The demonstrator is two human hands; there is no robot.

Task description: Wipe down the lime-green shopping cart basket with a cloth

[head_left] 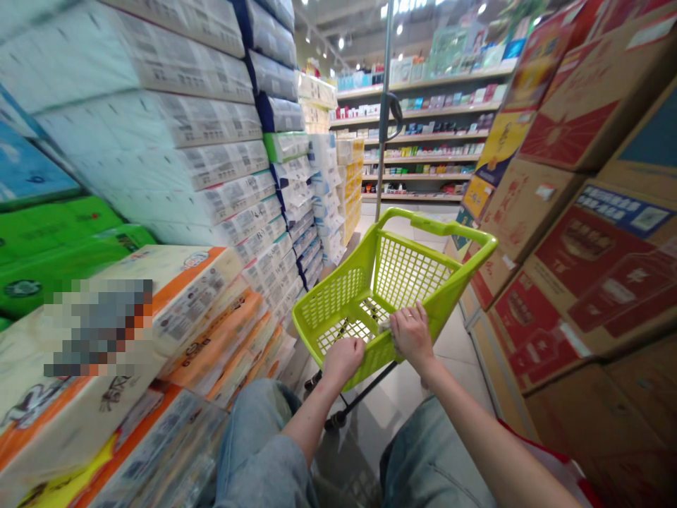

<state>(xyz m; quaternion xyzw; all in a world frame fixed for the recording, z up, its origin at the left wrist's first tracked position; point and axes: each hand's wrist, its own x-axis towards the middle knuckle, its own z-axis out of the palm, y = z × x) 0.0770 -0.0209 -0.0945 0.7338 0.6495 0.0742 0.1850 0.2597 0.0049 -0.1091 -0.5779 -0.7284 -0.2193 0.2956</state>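
Observation:
A lime-green plastic shopping cart [338,289] stands in front of my knees, tilted in the view. My left hand [343,361] is closed in a fist on its near rim. To the right, my right hand [411,334] wraps over the same rim, a ring on one finger. Fingertips of the left hand are hidden from view. The cart's raised handle [434,224] is on the far side, away from both hands. Light floor shows through the slotted basket bottom, and black wheels [334,422] show below.
Tall stacks of wrapped tissue packs [211,127] line the left, with orange-and-cream packs [211,346] close by. Cardboard cartons [571,254] are piled on the right. Ahead stand a glass door's metal post with a handle [385,120] and shelves of small boxes [434,130].

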